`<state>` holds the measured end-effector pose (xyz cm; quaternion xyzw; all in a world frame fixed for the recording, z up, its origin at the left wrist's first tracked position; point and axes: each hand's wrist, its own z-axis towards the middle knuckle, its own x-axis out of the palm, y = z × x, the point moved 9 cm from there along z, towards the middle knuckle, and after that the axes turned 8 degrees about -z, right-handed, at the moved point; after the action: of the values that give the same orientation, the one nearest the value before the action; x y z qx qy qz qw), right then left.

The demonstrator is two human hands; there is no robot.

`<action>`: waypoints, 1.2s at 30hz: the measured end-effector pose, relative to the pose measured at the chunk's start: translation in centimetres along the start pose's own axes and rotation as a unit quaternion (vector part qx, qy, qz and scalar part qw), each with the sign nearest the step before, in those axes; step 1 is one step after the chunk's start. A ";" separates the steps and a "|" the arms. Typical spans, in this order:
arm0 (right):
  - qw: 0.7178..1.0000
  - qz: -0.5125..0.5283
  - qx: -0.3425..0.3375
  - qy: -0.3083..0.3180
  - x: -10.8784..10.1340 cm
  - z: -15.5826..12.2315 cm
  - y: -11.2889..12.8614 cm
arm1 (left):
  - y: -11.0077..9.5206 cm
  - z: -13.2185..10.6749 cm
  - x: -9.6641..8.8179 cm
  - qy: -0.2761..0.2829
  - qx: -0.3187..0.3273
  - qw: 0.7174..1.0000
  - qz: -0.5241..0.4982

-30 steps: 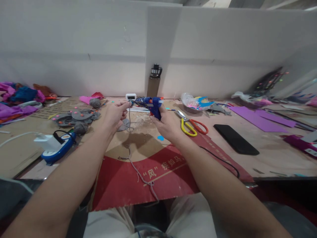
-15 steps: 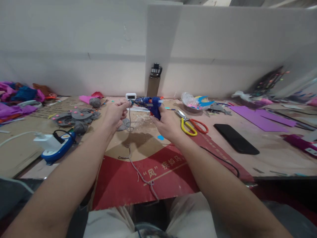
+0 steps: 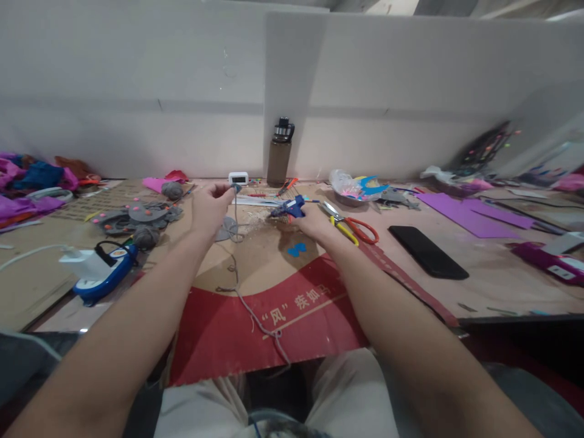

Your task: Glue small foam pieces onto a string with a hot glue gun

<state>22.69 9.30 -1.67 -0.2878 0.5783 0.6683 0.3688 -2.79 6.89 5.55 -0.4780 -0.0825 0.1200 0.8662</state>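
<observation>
Blue glue gun (image 3: 292, 208): held in the right hand (image 3: 314, 222), fingers wrapped around its handle, nozzle to the left. Grey yarn (image 3: 236, 213): pinched between thumb and finger of the left hand (image 3: 212, 204), hanging down; more yarn lies across the red-printed cardboard (image 3: 214, 344) (whether it joins the hanging strand cannot be told). Behind the hands: dark bottle (image 3: 279, 161), upright, and small white display (image 3: 238, 178). Right side of the tabletop (image 3: 493, 274): scissors (image 3: 338, 217), one yellow handle partly covered by the right forearm; beyond, a bowl (image 3: 353, 200) of wrapped bits; black phone (image 3: 427, 252); purple sheets (image 3: 469, 214). Left side: grey pieces with pink dots (image 3: 137, 213); blue power strip (image 3: 107, 277) with white plug. Change from half a second ago: the gun, then at the left fingertips, is now lower and well apart from them; the bottle's base and two blue shapes (image 3: 296, 250) now show more fully
</observation>
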 end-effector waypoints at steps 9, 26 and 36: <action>0.943 0.301 -0.106 -0.091 -1.7 -2.5 6.2 | -5.3 -2.8 3.0 0.077 0.202 0.958 0.189; 0.929 0.292 -0.199 -0.113 -2.1 -4.6 10.0 | -2.9 -3.5 4.8 0.110 0.032 0.993 0.018; 0.933 0.288 -0.178 -0.119 -2.3 -4.8 9.8 | -2.3 -3.2 4.5 0.098 -0.015 0.994 -0.053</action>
<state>15.67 3.64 4.89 -0.0880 0.4603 0.8671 0.1689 2.69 4.41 5.89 -0.4957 -0.0246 0.0249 0.8678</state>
